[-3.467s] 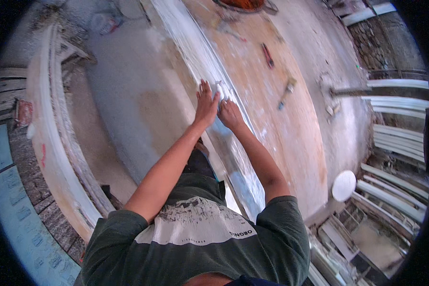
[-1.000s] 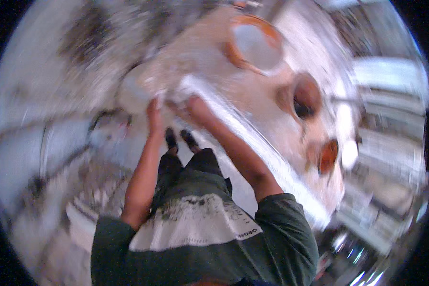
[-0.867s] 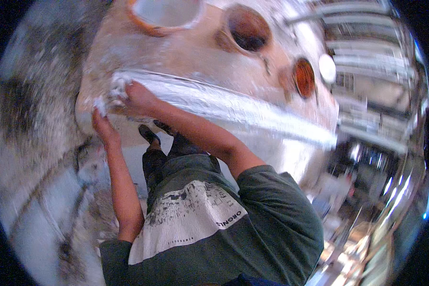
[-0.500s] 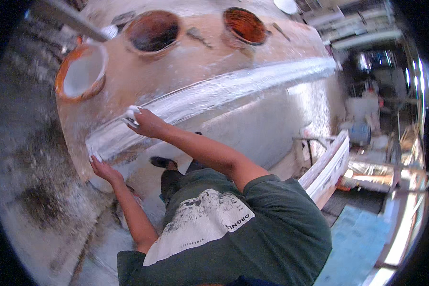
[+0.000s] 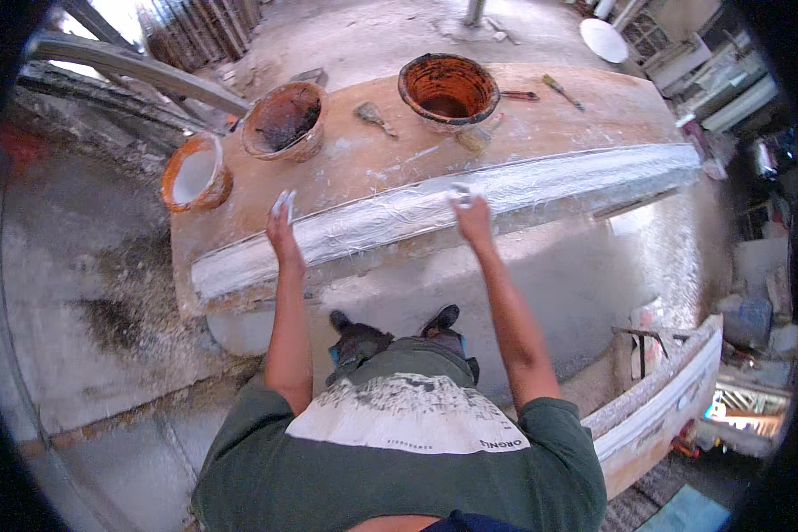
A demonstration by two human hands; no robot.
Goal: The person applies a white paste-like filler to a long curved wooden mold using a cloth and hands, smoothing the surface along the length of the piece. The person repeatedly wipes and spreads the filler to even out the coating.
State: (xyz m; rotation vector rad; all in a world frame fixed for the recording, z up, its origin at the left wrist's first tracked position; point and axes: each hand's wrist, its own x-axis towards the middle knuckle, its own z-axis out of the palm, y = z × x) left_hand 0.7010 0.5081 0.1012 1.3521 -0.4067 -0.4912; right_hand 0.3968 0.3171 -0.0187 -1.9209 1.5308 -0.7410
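The person stood at the near side of a long white strip (image 5: 434, 208) of wet, fibrous matting that ran along the front edge of a brown workbench (image 5: 523, 124). Everything else sat in relation to that strip.

The left hand (image 5: 282, 226) was raised just over the strip's upper edge, toward its left end. Its fingers (image 5: 281, 206), coated white, were drawn together and pointing up; I could not tell whether they pinched any of the fibre or only brushed it. The right hand (image 5: 473, 215) lay on the strip near its middle, fingers spread and pressed flat into the wet material, with white paste over the fingertips.

Behind the strip, on the bench top, stood three orange-stained buckets: one with white paste (image 5: 195, 173) off the strip's left end, one dark inside (image 5: 284, 120) behind the left hand, and a third (image 5: 448, 89) behind the right hand. A small brush (image 5: 372, 115) lay between the last two buckets, another tool (image 5: 563, 90) lay further right of the third, and a brush (image 5: 476, 137) rested just behind the strip by the right hand.

Below the strip, the person's dark shoes (image 5: 395, 328) stood on the dusty grey floor (image 5: 106, 293). Well to the right of the strip's far end, a second long white moulding (image 5: 665, 399) lay lower down.
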